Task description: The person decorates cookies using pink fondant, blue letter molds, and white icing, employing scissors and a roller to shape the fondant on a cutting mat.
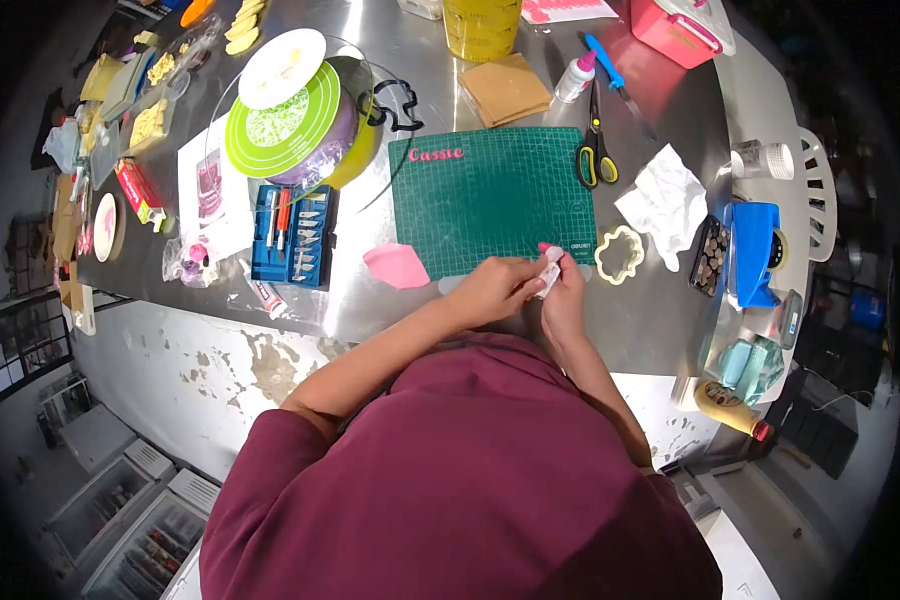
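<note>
Both my hands meet at the front edge of the green cutting mat [495,200]. Between their fingers is a crumpled piece of white tissue [550,275], with a small pink bit [544,246] showing at its top. My left hand [495,285] pinches the tissue from the left, fingers bent. On the other side, my right hand [565,300] is closed around it. Pink letters reading "Cassie" [436,154] lie at the mat's upper left. A flat pink sheet [396,265] rests by its lower left corner, and a wavy cutter ring [620,254] sits to the right.
Scissors [596,150], a blue-handled knife [620,85] and a white glue-like bottle [575,78] lie beyond the mat. A crumpled paper towel [664,205] is at right. At left are a blue blade set [292,235] and a green turntable mat [285,122] under a white plate [282,68].
</note>
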The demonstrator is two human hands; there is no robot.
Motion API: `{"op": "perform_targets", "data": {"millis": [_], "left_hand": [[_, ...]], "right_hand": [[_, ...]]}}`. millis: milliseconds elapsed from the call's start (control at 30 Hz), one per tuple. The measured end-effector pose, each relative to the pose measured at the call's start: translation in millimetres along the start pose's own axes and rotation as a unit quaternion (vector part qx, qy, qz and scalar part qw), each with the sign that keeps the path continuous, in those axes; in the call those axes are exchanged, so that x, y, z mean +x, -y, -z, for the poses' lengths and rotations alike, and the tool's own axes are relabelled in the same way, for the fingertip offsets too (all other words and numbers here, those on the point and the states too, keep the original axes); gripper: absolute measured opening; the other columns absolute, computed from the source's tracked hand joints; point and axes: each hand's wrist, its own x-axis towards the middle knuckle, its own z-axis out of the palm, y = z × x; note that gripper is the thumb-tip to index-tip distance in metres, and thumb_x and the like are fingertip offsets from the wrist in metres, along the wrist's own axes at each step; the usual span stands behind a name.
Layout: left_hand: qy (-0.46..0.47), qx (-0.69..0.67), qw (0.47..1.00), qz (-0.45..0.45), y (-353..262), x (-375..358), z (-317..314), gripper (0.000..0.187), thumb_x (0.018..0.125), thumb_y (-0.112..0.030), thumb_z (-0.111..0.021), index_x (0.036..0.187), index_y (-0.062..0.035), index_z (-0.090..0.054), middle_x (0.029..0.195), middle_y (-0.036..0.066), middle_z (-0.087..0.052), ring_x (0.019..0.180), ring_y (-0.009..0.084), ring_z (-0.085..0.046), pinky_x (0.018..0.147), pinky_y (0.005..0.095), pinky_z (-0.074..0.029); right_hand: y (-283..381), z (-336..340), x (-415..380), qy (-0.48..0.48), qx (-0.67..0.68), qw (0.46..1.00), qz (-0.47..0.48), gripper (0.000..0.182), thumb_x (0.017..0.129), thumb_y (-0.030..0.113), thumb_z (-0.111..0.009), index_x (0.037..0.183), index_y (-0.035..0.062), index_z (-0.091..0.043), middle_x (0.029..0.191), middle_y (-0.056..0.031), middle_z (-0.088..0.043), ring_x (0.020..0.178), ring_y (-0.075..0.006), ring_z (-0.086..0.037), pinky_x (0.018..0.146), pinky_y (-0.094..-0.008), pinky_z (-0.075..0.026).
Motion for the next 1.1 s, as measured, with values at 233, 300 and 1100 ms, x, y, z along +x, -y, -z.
{"op": "perform_targets", "data": {"millis": [233,300,1100], "left_hand": [[-0.197,0.172,0.959,0.108,34,-67,60,0.026,0.065,0.0,-0.062,0.09,-0.0048,-0.059,0.084,0.012,-0.061,0.082,0.0284,-0.057,0.072,0.0336,-0.046],[-0.27,0.245,0.92,0.142,48,-88,77,0.026,0.063,0.0,-0.061,0.088,-0.0053,-0.057,0.083,0.013,-0.06,0.084,0.0305,-0.055,0.076,0.0352,-0.044],[-0.228,0.093,0.938,0.243,70,-97,106,0.027,0.069,0.006,-0.06,0.093,-0.0012,-0.048,0.077,0.012,-0.061,0.07,0.0202,-0.06,0.062,0.0275,-0.048]], "right_hand": [[12,64,-22,-0.026,-0.081,0.992,-0.088,0.029,0.093,0.03,-0.043,0.092,0.0029,-0.054,0.073,-0.0006,-0.053,0.063,-0.0063,-0.051,0.057,-0.0205,-0.042],[25,84,-23,-0.064,-0.17,0.978,-0.101,0.03,0.091,0.033,-0.047,0.088,0.0037,-0.054,0.068,0.0006,-0.053,0.058,-0.0049,-0.049,0.053,-0.019,-0.04],[46,160,25,-0.297,-0.602,0.679,0.295,0.026,0.086,0.023,-0.053,0.1,0.0039,-0.062,0.099,-0.015,-0.057,0.097,-0.0296,-0.051,0.085,-0.0384,-0.039]]}}
